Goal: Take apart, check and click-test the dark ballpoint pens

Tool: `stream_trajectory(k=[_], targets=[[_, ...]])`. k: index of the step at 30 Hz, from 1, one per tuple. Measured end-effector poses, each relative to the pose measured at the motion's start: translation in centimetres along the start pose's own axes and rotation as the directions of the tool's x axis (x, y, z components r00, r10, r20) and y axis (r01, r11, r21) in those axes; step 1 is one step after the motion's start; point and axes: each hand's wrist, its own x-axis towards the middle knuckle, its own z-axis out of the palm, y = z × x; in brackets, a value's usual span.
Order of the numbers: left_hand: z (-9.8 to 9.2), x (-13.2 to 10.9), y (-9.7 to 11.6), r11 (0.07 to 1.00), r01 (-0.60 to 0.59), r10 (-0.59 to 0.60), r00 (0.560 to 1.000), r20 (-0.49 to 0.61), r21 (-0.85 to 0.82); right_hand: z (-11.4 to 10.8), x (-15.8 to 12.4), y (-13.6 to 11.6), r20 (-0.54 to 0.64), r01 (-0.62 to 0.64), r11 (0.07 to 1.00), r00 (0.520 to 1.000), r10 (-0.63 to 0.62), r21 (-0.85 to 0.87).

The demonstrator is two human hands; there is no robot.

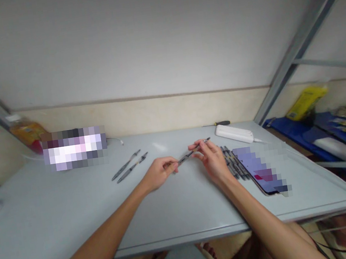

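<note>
A dark grey pen (185, 157) is held at a slant above the middle of the desk. My left hand (162, 171) pinches its lower left end, with thumb and fingers closed round it. The fingers of my right hand (211, 158) grip the upper right end, whose tip pokes out past them. To the left, two similar pens (130, 167) lie side by side on the desk, slanted. Several more grey pens (236, 163) lie in a row just right of my right hand, partly hidden behind it.
A phone (259, 173) with a blurred-out screen lies beside the row of pens. Behind it are a white power strip (234, 133) with a cable and a screwdriver (222, 123). At the back left, a bottle (28, 130) stands near a pixelated object (74, 148) on the grey desk (75, 216).
</note>
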Motion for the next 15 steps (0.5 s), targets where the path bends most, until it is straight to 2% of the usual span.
stream_trajectory(k=[4,7,12,15], targets=[[0.0,0.0,-0.6,1.0,0.011,-0.01,0.998,-0.059,0.018,0.1,0.8,-1.4,-0.108,-0.076,0.958,0.988,0.109,0.277],[0.0,0.1,-0.8,0.998,0.014,-0.006,0.992,-0.127,0.057,0.2,1.4,-2.6,-0.067,-0.166,0.891,0.975,0.213,0.422],[-0.3,0.1,-0.8,0.978,0.02,0.021,0.981,-0.194,0.205,0.7,2.1,-4.4,0.113,-0.386,0.815,0.92,0.376,0.432],[-0.5,0.1,-0.8,0.959,0.016,0.045,0.977,-0.207,0.282,1.4,2.4,-5.2,0.145,-0.461,0.791,0.885,0.442,0.402]])
